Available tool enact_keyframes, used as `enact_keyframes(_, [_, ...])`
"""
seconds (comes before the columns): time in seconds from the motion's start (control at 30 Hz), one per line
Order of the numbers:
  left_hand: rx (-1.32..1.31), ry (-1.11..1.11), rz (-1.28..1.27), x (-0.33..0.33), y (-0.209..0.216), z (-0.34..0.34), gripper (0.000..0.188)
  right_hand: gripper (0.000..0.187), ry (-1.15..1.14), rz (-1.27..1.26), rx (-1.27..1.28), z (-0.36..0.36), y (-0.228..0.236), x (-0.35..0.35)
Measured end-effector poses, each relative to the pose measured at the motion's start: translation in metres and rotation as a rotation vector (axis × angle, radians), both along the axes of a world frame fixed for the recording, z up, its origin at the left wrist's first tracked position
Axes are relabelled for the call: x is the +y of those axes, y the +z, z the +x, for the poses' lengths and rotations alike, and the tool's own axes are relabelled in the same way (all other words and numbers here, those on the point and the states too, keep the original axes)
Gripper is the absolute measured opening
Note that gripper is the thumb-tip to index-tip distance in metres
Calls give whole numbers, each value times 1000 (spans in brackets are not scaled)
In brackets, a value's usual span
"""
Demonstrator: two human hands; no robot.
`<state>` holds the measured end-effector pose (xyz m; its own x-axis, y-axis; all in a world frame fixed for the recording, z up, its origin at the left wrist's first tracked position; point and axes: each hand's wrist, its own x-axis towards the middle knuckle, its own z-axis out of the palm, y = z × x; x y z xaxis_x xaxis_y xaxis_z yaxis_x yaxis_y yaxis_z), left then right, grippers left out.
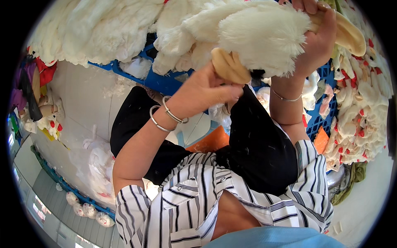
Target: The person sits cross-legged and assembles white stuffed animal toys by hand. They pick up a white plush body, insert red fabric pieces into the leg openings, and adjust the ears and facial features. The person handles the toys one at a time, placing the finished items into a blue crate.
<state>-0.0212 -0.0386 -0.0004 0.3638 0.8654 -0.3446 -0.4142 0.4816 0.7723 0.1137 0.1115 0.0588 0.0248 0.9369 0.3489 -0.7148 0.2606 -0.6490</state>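
A fluffy white plush piece (260, 37) is held up in front of me at the upper right, with a beige padded, foot-like part (230, 66) at its lower left. My left hand (204, 90), slightly blurred, is closed on that part with thumb and fingers. On the other side, my right hand (318, 45) grips the plush piece near a second beige padded part (350, 34). Its fingertips reach the top edge of the picture and are partly cut off there. Bracelets circle both wrists.
White plush pieces (99, 29) pile up at the far left and middle, over blue plastic crates (159, 82). More white plush pieces with red bits (355, 120) heap at the right. A clear plastic bag (99, 165) lies on the floor at left. Orange material (211, 140) shows between my knees.
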Motion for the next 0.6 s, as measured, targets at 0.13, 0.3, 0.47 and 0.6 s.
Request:
enact_keyframes(0.13, [1461, 222, 1273, 10, -18, -53, 33, 18, -69, 8, -116, 12, -6, 16])
enact_keyframes(0.3, [188, 766, 143, 19, 43, -102, 36, 15, 38, -40, -306, 21, -11, 9])
enact_keyframes(0.47, [147, 770, 270, 10, 62, -124, 45, 19, 138, -9, -290, 28, -13, 11])
enact_keyframes(0.6, [281, 999, 232, 3, 62, -124, 37, 35, 294, 185, -497, 22, -12, 7])
